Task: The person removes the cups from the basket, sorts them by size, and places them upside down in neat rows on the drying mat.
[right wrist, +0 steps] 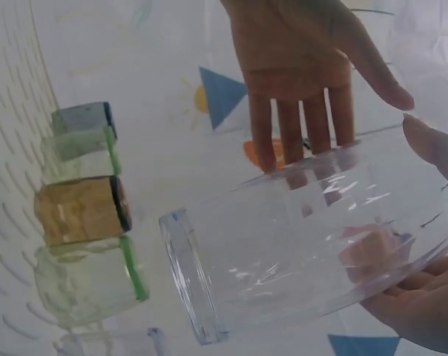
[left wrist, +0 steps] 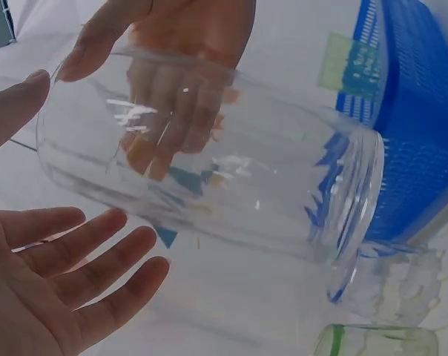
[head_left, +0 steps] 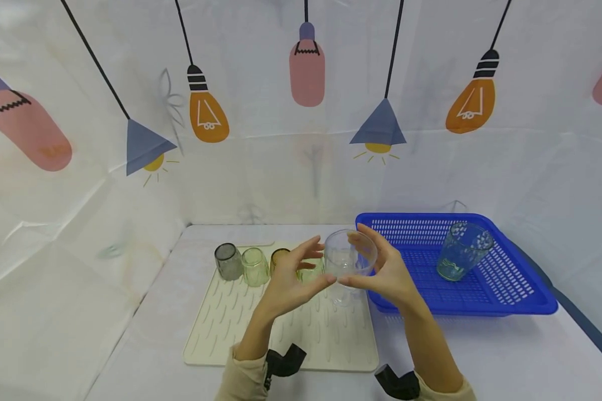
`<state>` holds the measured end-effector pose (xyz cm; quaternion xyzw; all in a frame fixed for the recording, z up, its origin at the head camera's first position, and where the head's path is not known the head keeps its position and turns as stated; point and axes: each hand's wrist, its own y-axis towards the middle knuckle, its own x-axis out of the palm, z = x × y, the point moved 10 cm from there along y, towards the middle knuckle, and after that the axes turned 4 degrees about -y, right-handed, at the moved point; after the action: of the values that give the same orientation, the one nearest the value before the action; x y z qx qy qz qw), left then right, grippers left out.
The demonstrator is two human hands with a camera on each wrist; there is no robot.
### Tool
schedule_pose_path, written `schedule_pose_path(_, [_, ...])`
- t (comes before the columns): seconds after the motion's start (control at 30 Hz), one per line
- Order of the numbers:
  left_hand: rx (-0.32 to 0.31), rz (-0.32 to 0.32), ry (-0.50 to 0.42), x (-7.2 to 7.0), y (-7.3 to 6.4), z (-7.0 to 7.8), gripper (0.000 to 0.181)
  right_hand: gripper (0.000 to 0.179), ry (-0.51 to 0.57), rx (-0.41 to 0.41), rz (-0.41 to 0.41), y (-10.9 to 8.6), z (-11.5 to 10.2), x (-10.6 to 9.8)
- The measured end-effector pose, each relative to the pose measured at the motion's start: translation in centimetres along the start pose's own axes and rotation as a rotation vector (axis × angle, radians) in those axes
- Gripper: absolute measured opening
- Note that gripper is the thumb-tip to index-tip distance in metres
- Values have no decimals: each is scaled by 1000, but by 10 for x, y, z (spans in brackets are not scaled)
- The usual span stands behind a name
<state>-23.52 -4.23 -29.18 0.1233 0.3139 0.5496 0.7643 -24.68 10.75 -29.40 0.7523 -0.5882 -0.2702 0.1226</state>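
A large clear drinking glass (head_left: 348, 257) is held above the mat, its wall see-through. My right hand (head_left: 390, 274) grips it, thumb on the near side and fingers round the far right side. Just left of it is my left hand (head_left: 291, 281), fingers spread and loosely bent. Whether the left fingertips touch the glass I cannot tell. Behind the left hand stand a dark grey glass (head_left: 228, 263), a green glass (head_left: 255, 268) and an amber glass (right wrist: 79, 211), partly hidden in the head view. Another green glass (right wrist: 87, 280) and a small clear glass (left wrist: 409, 285) continue the row.
The row of glasses stands along the back of a cream ridged drying mat (head_left: 331, 345). To the right is a blue plastic basket (head_left: 416, 217) with a see-through tumbler (head_left: 461, 256) in it, tilted. A white sheet printed with lamps (head_left: 261, 184) hangs behind the table.
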Motion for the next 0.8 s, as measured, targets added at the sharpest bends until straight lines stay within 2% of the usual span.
schedule_pose_path(0.17, [-43, -28, 34, 8, 5, -1, 71, 90, -21, 22, -24, 1, 4, 12])
schedule_pose_path(0.27, [-96, -28, 57, 9, 5, -6, 75, 90, -27, 8, -22, 1, 5, 15])
schedule_pose_path(0.53, [-201, -22, 119, 8, 5, -9, 85, 89, -35, -111, 23, 1, -1, 22])
schedule_pose_path(0.7, [-245, -21, 174, 5, 6, -8, 90, 91, -149, -37, 46, 1, 1, 27])
schedule_pose_path(0.8, [-263, -16, 290, 3, 6, -4, 91, 92, -219, -8, 55, 1, 1, 31])
